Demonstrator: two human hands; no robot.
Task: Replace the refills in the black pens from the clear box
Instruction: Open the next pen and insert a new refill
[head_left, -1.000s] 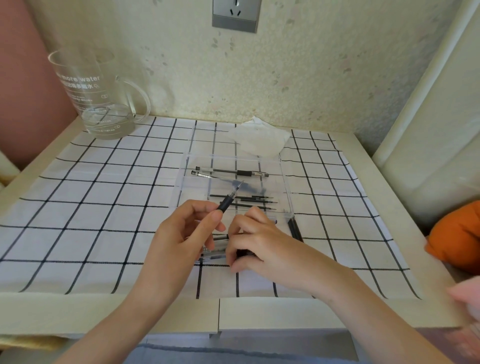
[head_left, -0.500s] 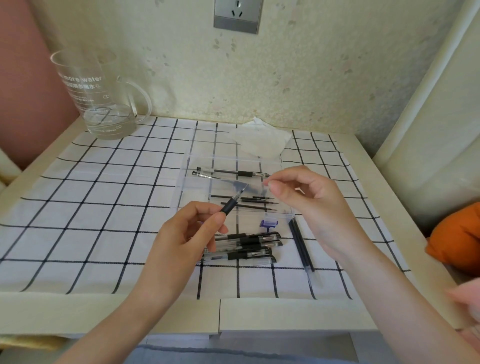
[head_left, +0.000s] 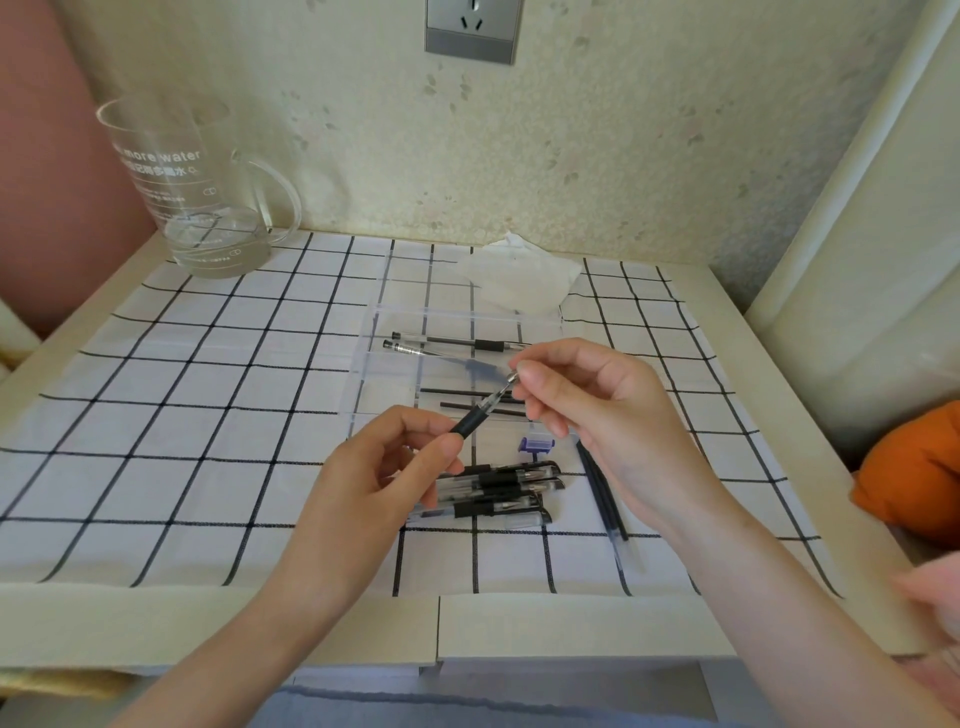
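Near the bottom centre of the frame, above the checked cloth (head_left: 208, 415), the left hand (head_left: 374, 483) grips a black pen (head_left: 475, 418) by its rubber sleeve, thumb on top and fingers curled beneath, with the barrel slanting up and to the right. Half a second ago the right hand (head_left: 608, 415) hovered just short of the pen's metal tip, and a second ago it was down at the pile of pens (head_left: 506, 491). Now its thumb and forefinger pinch that tip, so both hands hold the one pen. That reads as the start of unscrewing the nose cone to free the old refill, though no turn can be seen yet. Just below the hands the pile of pens lies on the cloth, with loose refills (head_left: 605, 499) beside it to the right and a small purple piece (head_left: 537, 445) just above. Behind the held pen, at the middle of the frame, sits the clear box (head_left: 374, 374), holding thin black refills (head_left: 452, 391) and, farther back, two more pens (head_left: 457, 341). Farther still are a crumpled tissue (head_left: 519, 283) and, at upper left, a glass jug (head_left: 192, 208).
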